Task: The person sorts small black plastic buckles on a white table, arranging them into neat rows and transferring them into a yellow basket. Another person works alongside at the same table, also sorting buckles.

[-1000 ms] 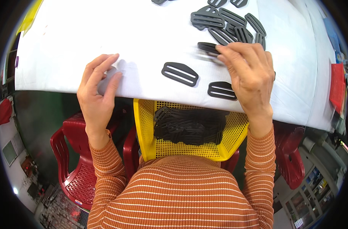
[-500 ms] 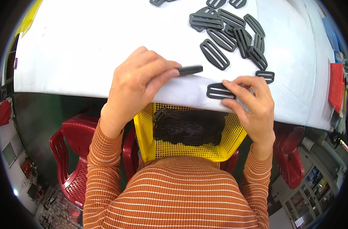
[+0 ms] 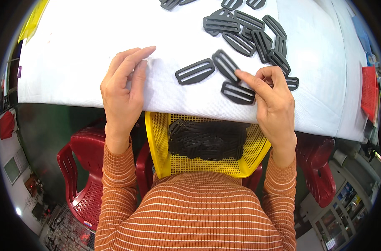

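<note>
My right hand (image 3: 271, 94) is closed, its fingertips on the near end of a black plastic slide buckle (image 3: 226, 67) with two long slots, slightly blurred and tilted. Just in front of that hand, a second slide buckle (image 3: 237, 93) lies by the table's near edge, close to the held one. To their left rests a third slide buckle (image 3: 195, 71), flat on the white cloth. My left hand (image 3: 125, 81) is over the cloth farther left, fingers stretched out and holding nothing. Several more black slide buckles (image 3: 240, 44) lie in a loose, overlapping pile beyond my right hand.
A yellow perforated basket (image 3: 157, 142) holds a heap of black buckles (image 3: 207, 140) between my body and the white-covered table (image 3: 73, 71). Dark red plastic chairs (image 3: 86, 144) stand on both sides below the table. A red basket (image 3: 369, 90) is at the far right.
My left hand has let go of its buckle, now flat on the cloth, and moved left. My right hand has released one buckle and taken another from near the pile.
</note>
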Motion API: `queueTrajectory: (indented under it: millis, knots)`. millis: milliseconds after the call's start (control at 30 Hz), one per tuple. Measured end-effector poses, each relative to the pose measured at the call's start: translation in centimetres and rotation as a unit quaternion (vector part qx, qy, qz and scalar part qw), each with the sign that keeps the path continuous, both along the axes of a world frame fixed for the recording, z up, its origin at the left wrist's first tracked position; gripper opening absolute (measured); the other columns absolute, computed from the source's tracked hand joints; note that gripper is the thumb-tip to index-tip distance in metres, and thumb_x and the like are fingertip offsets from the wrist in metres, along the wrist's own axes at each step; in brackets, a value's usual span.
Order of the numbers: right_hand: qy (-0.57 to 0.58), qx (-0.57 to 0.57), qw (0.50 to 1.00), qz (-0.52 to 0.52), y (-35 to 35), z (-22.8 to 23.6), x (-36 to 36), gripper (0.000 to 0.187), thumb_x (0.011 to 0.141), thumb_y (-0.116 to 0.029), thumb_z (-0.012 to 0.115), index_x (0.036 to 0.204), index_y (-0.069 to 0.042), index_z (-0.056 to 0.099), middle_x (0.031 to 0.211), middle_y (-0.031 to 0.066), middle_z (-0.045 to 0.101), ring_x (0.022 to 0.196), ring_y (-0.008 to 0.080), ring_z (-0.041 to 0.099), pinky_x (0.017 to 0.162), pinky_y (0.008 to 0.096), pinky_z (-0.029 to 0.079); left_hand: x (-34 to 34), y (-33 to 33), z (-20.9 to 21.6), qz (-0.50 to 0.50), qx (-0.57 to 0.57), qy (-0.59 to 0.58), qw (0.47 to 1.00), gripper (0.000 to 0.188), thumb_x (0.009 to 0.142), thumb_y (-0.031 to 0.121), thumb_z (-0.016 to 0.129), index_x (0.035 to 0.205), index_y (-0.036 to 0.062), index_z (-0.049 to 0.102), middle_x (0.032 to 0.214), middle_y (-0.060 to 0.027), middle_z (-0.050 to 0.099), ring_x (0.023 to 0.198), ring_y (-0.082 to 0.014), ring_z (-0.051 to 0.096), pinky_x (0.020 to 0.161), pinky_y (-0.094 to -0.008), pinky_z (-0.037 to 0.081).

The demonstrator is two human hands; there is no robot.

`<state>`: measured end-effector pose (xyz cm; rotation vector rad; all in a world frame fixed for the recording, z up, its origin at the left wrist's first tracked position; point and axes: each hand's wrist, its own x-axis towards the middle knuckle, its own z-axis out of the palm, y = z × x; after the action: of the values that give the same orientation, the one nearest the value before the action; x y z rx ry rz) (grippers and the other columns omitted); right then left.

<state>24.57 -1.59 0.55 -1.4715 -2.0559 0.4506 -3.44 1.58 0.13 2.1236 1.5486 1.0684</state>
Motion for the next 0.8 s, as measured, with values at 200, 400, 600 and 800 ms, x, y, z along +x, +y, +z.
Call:
queueTrajectory:
  millis: [200,400,600,800]
  knots:
    - [0.014,0.001,0.998,-0.057,-1.2,1.2,1.1,0.043,0.078,0.012,0.060,0.112,-0.011,0.073,0.091,0.0096,0.056,0.078,0.0241,0.059,0.069,0.0339,0.050,0.0,0.3,0.4,0.006,-0.050,-0.038,0.998,0.030,0.090,-0.006,0.056,0.115,0.0013,0.070,0.110,-0.0127,0.068,0.104,-0.0222,0.064,0.092,-0.0311,0.048]
    - [0.028,0.051,0.985,-0.160,-2.0,1.5,4.3,0.035,0.086,0.011,0.056,0.111,-0.006,0.073,0.091,0.0090,0.056,0.076,0.0174,0.055,0.063,0.0278,0.044,6.3,0.1,0.9,-0.208,-0.020,0.140,0.968,0.054,0.085,0.025,0.072,0.137,0.0188,0.059,0.147,-0.0077,0.049,0.140,-0.0326,0.039,0.115,-0.0503,0.031]
    - [-0.016,0.057,0.975,-0.215,-3.1,1.2,7.5,0.028,0.091,0.003,0.057,0.115,-0.004,0.070,0.099,0.0124,0.058,0.087,0.0233,0.059,0.074,0.0327,0.048,8.6,-2.8,1.1,-0.353,-0.086,0.200,0.910,0.056,0.086,0.038,0.069,0.139,0.0219,0.056,0.147,-0.0031,0.050,0.142,-0.0294,0.037,0.120,-0.0551,0.019]
    - [-0.033,0.063,0.986,-0.149,-3.0,-0.4,5.5,0.023,0.085,-0.008,0.068,0.107,-0.004,0.071,0.103,0.0119,0.062,0.090,0.0280,0.058,0.079,0.0381,0.047,8.9,-2.3,2.9,-0.408,-0.166,-0.017,0.898,0.036,0.084,0.013,0.071,0.119,0.0088,0.069,0.119,-0.0096,0.067,0.118,-0.0315,0.060,0.107,-0.0468,0.042]
